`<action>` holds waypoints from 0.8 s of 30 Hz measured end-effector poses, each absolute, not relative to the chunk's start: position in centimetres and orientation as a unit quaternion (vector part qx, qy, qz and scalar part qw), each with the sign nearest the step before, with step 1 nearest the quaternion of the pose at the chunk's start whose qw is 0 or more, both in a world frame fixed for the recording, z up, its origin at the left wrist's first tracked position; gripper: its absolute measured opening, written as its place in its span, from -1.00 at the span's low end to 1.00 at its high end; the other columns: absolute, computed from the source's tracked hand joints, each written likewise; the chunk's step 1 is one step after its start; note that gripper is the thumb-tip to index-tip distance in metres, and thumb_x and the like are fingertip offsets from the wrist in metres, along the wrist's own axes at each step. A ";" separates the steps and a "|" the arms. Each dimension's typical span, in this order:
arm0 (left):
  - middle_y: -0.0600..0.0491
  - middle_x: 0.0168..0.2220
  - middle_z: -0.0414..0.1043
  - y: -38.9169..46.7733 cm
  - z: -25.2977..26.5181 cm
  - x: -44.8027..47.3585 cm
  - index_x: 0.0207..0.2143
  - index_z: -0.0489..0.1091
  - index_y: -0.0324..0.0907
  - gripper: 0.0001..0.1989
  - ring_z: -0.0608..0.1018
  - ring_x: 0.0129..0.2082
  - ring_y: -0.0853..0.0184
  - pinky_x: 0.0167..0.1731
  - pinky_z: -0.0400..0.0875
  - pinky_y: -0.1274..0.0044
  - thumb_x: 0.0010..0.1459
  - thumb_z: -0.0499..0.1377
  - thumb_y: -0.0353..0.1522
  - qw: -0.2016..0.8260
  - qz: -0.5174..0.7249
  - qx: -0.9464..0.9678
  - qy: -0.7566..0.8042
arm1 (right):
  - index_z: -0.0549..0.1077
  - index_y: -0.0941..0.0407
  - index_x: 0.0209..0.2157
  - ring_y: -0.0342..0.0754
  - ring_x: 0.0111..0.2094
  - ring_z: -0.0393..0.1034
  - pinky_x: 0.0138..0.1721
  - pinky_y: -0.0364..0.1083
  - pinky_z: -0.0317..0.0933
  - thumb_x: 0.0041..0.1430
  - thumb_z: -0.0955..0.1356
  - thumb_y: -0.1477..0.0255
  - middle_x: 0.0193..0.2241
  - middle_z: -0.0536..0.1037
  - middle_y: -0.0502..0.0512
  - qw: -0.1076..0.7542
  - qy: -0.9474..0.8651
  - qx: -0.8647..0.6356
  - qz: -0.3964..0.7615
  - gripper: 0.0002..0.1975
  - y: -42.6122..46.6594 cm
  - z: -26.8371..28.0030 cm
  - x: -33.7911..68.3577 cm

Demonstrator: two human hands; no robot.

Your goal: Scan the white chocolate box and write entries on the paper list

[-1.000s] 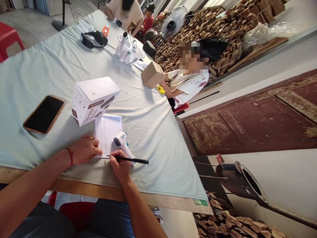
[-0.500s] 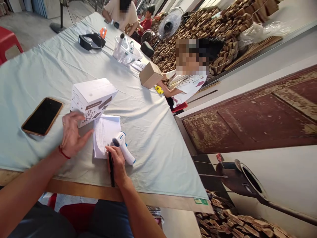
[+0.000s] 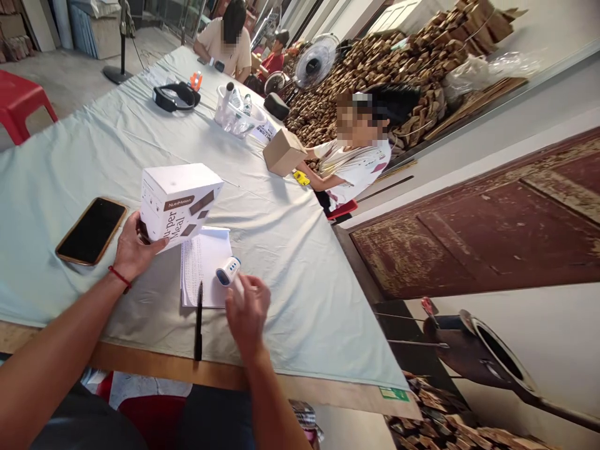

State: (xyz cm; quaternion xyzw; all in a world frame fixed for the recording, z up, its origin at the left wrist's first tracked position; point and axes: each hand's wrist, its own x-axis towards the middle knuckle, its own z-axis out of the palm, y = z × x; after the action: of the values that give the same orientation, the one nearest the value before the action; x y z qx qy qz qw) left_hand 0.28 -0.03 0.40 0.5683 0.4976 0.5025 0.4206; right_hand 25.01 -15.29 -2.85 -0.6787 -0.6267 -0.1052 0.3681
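My left hand grips the lower left corner of a white printed meal box, thumb on its front and fingers behind. My right hand, slightly blurred, is closed around the handle of a white and blue infrared thermometer; its head points toward me over the paper. Beneath lies a stack of paper sheets with rows of writing. A black pen rests across the lower edge of the sheets and the cloth, untouched. Left of the box lies a phone, screen dark.
A pale cloth covers the table. Farther back are a plastic basket of bottles, a black headset and a yellow tape measure. A person at the right edge holds a cardboard box; others sit at the far end.
My right hand has let go of the pen, which now lies down, and has taken the thermometer. My left hand has closed on the meal box, which is now tilted.
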 end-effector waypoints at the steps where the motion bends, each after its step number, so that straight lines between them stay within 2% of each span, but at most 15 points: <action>1: -0.05 -0.06 0.49 -0.4 0.9 0.3 0.02 0.33 -0.18 -0.24 0.53 -0.08 0.12 -0.09 0.47 0.32 -0.22 0.42 -0.07 0.437 0.503 0.558 0.495 | 0.46 0.14 0.10 0.18 -0.01 0.32 -0.01 0.18 0.26 0.26 0.31 0.17 -0.04 0.43 0.33 0.346 -0.597 -0.714 -0.120 -0.53 -15.2 -2.8 25.9; 4: -0.06 -0.11 0.55 -1.4 2.1 0.6 -0.05 0.40 -0.19 -0.29 0.56 -0.11 0.11 -0.09 0.48 0.30 -0.21 0.43 -0.02 0.522 0.481 0.536 0.457 | 0.52 0.13 -0.03 0.15 -0.13 0.37 -0.08 0.11 0.28 0.22 0.30 0.02 -0.19 0.53 0.28 0.279 -0.586 -0.758 -0.065 -0.48 -15.1 -2.8 28.2; 6: -0.07 -0.13 0.57 -1.9 2.4 0.9 -0.11 0.43 -0.20 -0.33 0.58 -0.12 0.09 -0.13 0.50 0.28 -0.20 0.42 0.01 0.573 0.448 0.534 0.431 | 0.55 0.09 -0.12 0.10 -0.20 0.40 -0.13 0.05 0.28 0.22 0.28 0.00 -0.28 0.56 0.21 0.282 -0.593 -0.754 -0.005 -0.52 -15.1 -2.8 28.8; 8: -0.07 -0.13 0.58 -2.1 2.5 1.0 -0.14 0.45 -0.19 -0.35 0.59 -0.14 0.08 -0.15 0.51 0.28 -0.19 0.42 0.02 0.586 0.421 0.549 0.422 | 0.56 0.09 -0.16 0.10 -0.22 0.42 -0.14 0.04 0.29 0.18 0.30 -0.03 -0.29 0.58 0.19 0.324 -0.560 -0.762 0.041 -0.50 -15.3 -2.5 28.6; 12: -0.07 -0.12 0.58 -2.2 2.4 0.9 -0.12 0.45 -0.19 -0.35 0.60 -0.17 0.10 -0.20 0.52 0.31 -0.13 0.37 0.07 0.571 0.401 0.581 0.419 | 0.54 0.13 -0.17 0.09 -0.18 0.44 -0.17 0.00 0.31 0.09 0.35 -0.10 -0.25 0.60 0.18 0.469 -0.415 -0.767 0.135 -0.43 -16.1 -1.1 26.7; 16: -0.07 -0.12 0.58 -2.0 2.4 0.7 -0.10 0.44 -0.19 -0.35 0.59 -0.17 0.11 -0.22 0.51 0.33 -0.06 0.31 0.11 0.558 0.391 0.602 0.416 | 0.51 0.14 -0.32 -0.06 -0.43 0.35 -0.41 -0.08 0.27 0.08 0.33 -0.15 -0.47 0.49 0.07 0.586 -0.327 -0.673 0.311 -0.41 -16.5 0.7 23.8; 19: -0.06 -0.11 0.58 -1.9 2.3 0.7 -0.10 0.45 -0.18 -0.37 0.59 -0.16 0.11 -0.20 0.51 0.34 -0.05 0.31 0.10 0.559 0.388 0.604 0.414 | 0.50 0.14 -0.31 -0.13 -0.52 0.26 -0.52 -0.12 0.21 0.00 0.38 -0.14 -0.50 0.42 0.03 0.619 -0.291 -0.588 0.432 -0.41 -16.1 1.9 21.4; 24: -0.04 -0.08 0.57 -2.1 2.3 0.7 -0.08 0.43 -0.17 -0.39 0.59 -0.16 0.13 -0.20 0.52 0.34 -0.03 0.32 0.07 0.568 0.394 0.603 0.398 | 0.43 0.11 -0.45 -0.15 -0.54 0.21 -0.56 -0.15 0.16 0.01 0.38 -0.13 -0.56 0.37 0.00 0.597 -0.316 -0.562 0.477 -0.46 -15.0 2.6 19.0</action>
State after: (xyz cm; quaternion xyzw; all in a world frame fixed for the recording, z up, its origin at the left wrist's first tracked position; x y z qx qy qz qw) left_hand 0.74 -2.10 2.27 0.6030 0.3976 0.3943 0.5682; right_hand 18.96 -15.04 2.59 -0.5623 -0.3158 0.4770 0.5971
